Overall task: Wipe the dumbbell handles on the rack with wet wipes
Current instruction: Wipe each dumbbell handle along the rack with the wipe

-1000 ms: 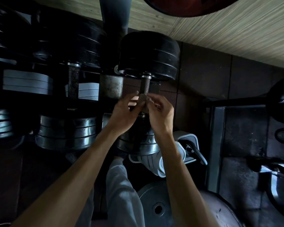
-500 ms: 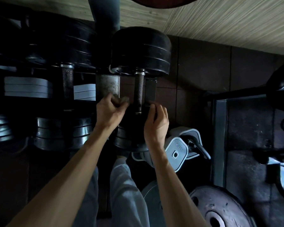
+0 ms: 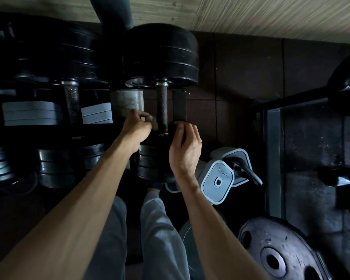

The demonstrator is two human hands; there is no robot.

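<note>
Writing: I read "2.25 KG", a bit blurred, on the grey kettlebell (image 3: 217, 182), low right of my hands.
Since before: both hands are off the dumbbell handle (image 3: 162, 110); a second ago they were clasped together on it.
Left hand (image 3: 136, 129): fingers curled round a crumpled grey wet wipe (image 3: 152, 122), just left of the handle.
Right hand (image 3: 185, 145): loosely curled, holding nothing, fingertips near the handle's lower end.
Rack (image 3: 179, 106): the dumbbell lies across it, black plates at both ends.
Floor: a weight plate (image 3: 279, 253) at lower right.
</note>
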